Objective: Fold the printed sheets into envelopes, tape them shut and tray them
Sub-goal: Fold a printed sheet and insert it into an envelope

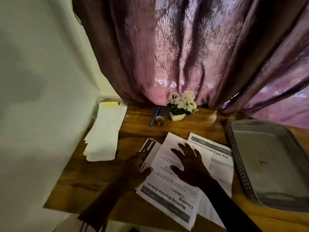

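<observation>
Right hand [189,164] presses flat on the printed sheet [167,195]; left hand [140,166] pinches its edge.

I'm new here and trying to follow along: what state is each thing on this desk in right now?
Top sheet, print up, left flap folded up.
Left hand, grips that flap.
Right hand, spread flat, pressing the sheet down.
Second sheet, flat underneath, partly covered.
Tray, lying flat, right way up.
Pen, lying untouched.
Flower pot, upright.
</observation>
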{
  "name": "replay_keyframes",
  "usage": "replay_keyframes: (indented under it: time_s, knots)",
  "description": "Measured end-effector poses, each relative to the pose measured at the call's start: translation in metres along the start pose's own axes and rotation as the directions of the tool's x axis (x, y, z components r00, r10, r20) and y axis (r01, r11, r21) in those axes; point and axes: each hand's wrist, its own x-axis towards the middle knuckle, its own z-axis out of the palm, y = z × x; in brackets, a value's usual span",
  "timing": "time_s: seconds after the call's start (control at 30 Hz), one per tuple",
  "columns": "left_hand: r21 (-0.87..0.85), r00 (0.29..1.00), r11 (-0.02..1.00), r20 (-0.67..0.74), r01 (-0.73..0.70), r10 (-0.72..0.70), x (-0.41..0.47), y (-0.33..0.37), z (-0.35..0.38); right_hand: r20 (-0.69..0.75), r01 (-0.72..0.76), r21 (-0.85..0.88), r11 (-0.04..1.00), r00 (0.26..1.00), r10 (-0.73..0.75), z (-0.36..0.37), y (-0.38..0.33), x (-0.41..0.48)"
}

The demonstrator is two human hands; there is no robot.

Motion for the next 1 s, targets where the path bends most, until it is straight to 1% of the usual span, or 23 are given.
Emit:
replay_keyframes:
  time_s: [0.03,0.1,0.2,0.27,0.33,0.37,0.4,0.47,0.53,0.57,0.6,0.63,0.67,0.7,0.73,0.77,0.8,0.83,0.87,0.93,1.0]
  knots:
    - [-0.016,1.000,1.000,-0.014,0.003,-0.003,0.011,-0.005,0.010,0.001,-0.011,-0.036,0.999,1.000,0.011,0.007,0.005,0.009]
    - [0.060,1.000,0.998,-0.009,0.015,-0.014,0.027,-0.010,0.021,-0.032,-0.027,-0.092,0.995,0.999,0.024,0.017,0.013,0.024]
    - [0.140,0.996,0.989,0.073,0.043,-0.054,0.052,-0.009,0.017,-0.077,-0.079,-0.105,0.991,0.995,0.071,0.028,0.021,0.041]
    - [0.190,0.983,0.982,0.184,-0.013,-0.023,0.066,-0.013,0.005,-0.131,-0.148,-0.156,0.977,0.983,0.128,0.034,0.021,0.048]
    - [0.085,0.958,0.994,0.284,-0.071,0.044,0.071,-0.017,-0.008,-0.179,-0.215,-0.165,0.963,0.966,0.185,0.036,0.014,0.053]
    - [0.032,0.954,0.995,0.289,-0.089,0.076,0.068,-0.019,-0.012,-0.204,-0.236,-0.175,0.956,0.958,0.199,0.041,0.010,0.053]
    - [0.000,0.957,0.996,0.275,-0.091,0.088,0.067,-0.023,-0.015,-0.220,-0.254,-0.190,0.948,0.952,0.211,0.045,0.007,0.054]
    - [-0.007,0.980,0.994,0.170,-0.107,0.107,0.071,-0.033,-0.016,-0.271,-0.292,-0.206,0.934,0.934,0.233,0.053,0.004,0.059]
    - [-0.056,0.990,0.992,0.074,-0.116,0.120,0.073,-0.042,-0.013,-0.310,-0.311,-0.192,0.931,0.919,0.243,0.056,0.002,0.062]
    - [-0.107,0.993,0.988,0.025,-0.113,0.116,0.073,-0.048,-0.010,-0.334,-0.282,-0.192,0.940,0.920,0.207,0.057,0.003,0.062]
    - [-0.157,0.993,0.981,-0.026,-0.117,0.114,0.072,-0.053,-0.008,-0.349,-0.216,-0.189,0.958,0.927,0.140,0.055,0.004,0.061]
    - [-0.172,0.988,0.976,-0.104,-0.133,0.116,0.071,-0.058,-0.005,-0.358,-0.106,-0.184,0.977,0.933,0.034,0.054,0.006,0.060]
    - [-0.135,0.972,0.977,-0.194,-0.162,0.134,0.071,-0.061,-0.001,-0.363,0.031,-0.171,0.985,0.927,-0.093,0.053,0.007,0.057]
    - [-0.024,0.942,0.983,-0.292,-0.181,0.166,0.065,-0.061,0.005,-0.357,0.171,-0.150,0.974,0.909,-0.215,0.053,0.006,0.053]
    - [0.136,0.900,0.977,-0.384,-0.165,0.206,0.059,-0.058,0.014,-0.336,0.280,-0.111,0.954,0.892,-0.301,0.054,0.004,0.051]
    - [0.312,0.845,0.941,-0.464,-0.127,0.268,0.052,-0.055,0.024,-0.315,0.349,-0.074,0.934,0.881,-0.354,0.057,-0.001,0.047]
    - [0.437,0.791,0.894,-0.510,-0.101,0.339,0.046,-0.051,0.037,-0.283,0.373,-0.068,0.925,0.882,-0.376,0.061,-0.005,0.046]
    - [0.477,0.775,0.872,-0.507,-0.112,0.377,0.041,-0.046,0.050,-0.246,0.363,-0.086,0.928,0.895,-0.373,0.066,-0.010,0.046]
    - [0.480,0.798,0.865,-0.458,-0.147,0.391,0.037,-0.042,0.062,-0.219,0.336,-0.133,0.933,0.908,-0.358,0.070,-0.014,0.049]
    - [0.468,0.885,0.864,-0.305,-0.184,0.353,0.033,-0.038,0.079,-0.199,0.265,-0.198,0.944,0.932,-0.303,0.073,-0.017,0.055]
    - [0.548,0.933,0.825,-0.205,-0.141,0.296,0.034,-0.042,0.082,-0.182,0.175,-0.203,0.963,0.960,-0.213,0.071,-0.014,0.059]
